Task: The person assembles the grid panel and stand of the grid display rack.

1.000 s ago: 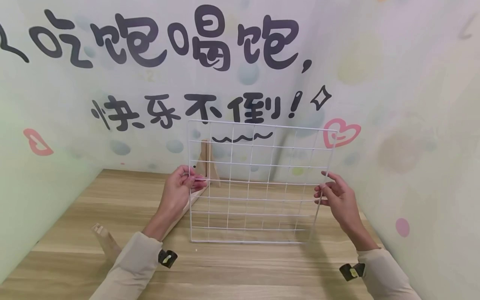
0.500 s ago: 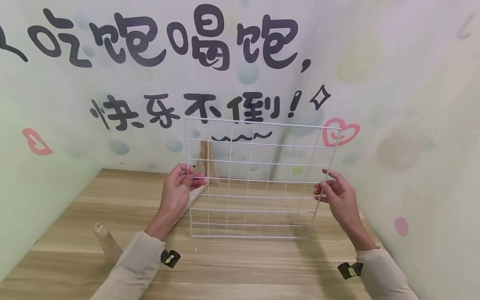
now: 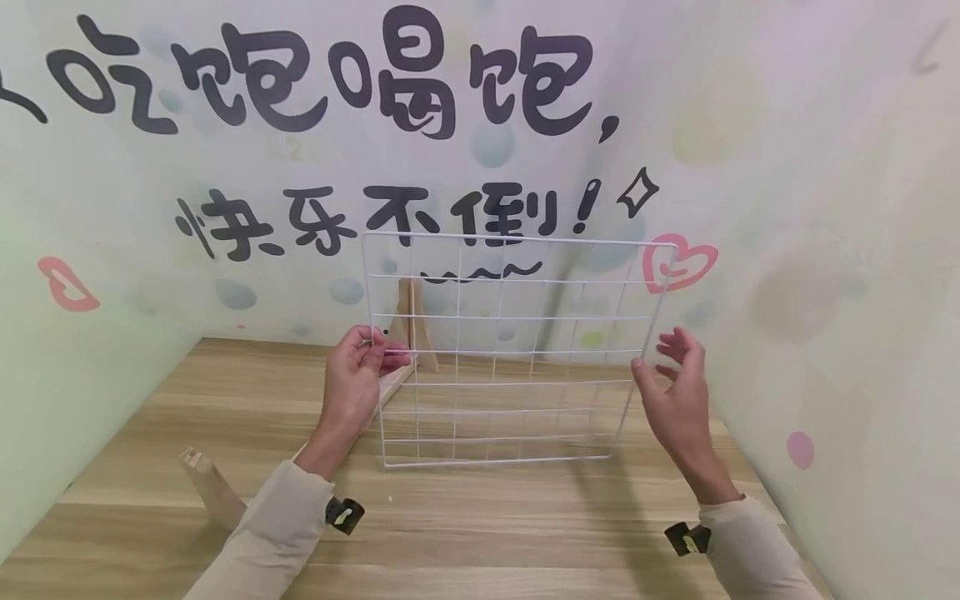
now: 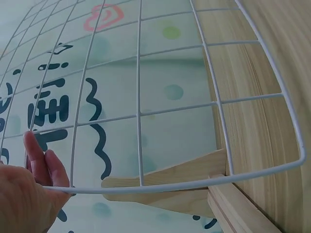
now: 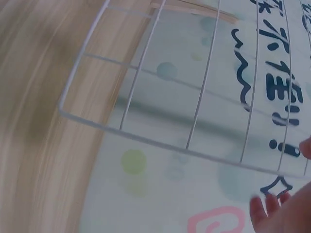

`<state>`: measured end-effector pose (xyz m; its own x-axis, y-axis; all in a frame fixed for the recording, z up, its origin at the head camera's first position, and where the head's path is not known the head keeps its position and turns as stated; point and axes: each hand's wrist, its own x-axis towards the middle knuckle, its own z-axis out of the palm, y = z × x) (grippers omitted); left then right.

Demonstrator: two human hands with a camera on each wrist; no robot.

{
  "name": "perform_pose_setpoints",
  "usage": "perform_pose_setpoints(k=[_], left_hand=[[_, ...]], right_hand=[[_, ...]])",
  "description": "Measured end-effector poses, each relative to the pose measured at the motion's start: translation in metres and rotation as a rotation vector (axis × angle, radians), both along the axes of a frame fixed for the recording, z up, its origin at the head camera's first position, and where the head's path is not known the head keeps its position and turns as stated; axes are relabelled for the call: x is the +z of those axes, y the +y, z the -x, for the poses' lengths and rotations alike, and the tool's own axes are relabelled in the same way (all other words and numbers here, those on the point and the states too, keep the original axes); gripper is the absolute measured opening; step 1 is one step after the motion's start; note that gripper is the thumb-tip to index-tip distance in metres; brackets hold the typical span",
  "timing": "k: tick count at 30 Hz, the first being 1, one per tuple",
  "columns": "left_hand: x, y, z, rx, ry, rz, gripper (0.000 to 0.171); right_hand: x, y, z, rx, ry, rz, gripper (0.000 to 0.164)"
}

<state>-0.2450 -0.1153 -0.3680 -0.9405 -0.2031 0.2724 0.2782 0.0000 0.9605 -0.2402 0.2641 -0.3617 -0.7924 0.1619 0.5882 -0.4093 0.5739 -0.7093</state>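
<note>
A white wire grid panel (image 3: pixel 498 317) stands up in the air above the table, facing me in the head view. My left hand (image 3: pixel 352 375) pinches its left edge wire between thumb and fingers. On the other side, my right hand (image 3: pixel 677 408) has its fingers spread away from the panel, with the thumb tip right at the right edge wire. The right wrist view shows those fingers (image 5: pixel 257 208) beyond the edge wire, around nothing. Behind the panel's left part rises a wooden stand (image 3: pixel 407 317), its tapered pieces also seen through the mesh in the left wrist view.
A wooden bar (image 3: pixel 397 381) runs from the stand's base toward my left forearm. Another wooden piece (image 3: pixel 210 483) sticks up at the left, partly behind the sleeve. The wood-grain table (image 3: pixel 487 533) meets lettered walls at the back and sides.
My right hand's fingers have come off the panel's right edge and opened outward. The panel's lower edge has risen slightly, and the panel has shifted a little left. The left hand keeps its pinch.
</note>
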Motion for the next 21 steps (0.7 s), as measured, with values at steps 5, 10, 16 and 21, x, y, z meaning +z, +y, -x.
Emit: perform_pose_setpoints(k=[5, 10, 16, 21], left_hand=[[0.001, 0.003, 0.000, 0.019, 0.014, 0.002, 0.009], [0.002, 0.005, 0.000, 0.041, 0.032, 0.003, 0.008], [0.003, 0.008, 0.000, 0.020, 0.046, -0.028, 0.007], [0.003, 0.009, -0.001, 0.018, 0.054, -0.043, 0.006]], right_hand=[[-0.006, -0.014, -0.001, -0.023, 0.307, -0.179, 0.065], [-0.013, -0.031, -0.002, 0.073, 0.415, -0.357, 0.063], [-0.020, -0.049, -0.005, 0.190, 0.382, -0.446, 0.057], [-0.022, -0.063, -0.007, 0.225, 0.339, -0.476, 0.057]])
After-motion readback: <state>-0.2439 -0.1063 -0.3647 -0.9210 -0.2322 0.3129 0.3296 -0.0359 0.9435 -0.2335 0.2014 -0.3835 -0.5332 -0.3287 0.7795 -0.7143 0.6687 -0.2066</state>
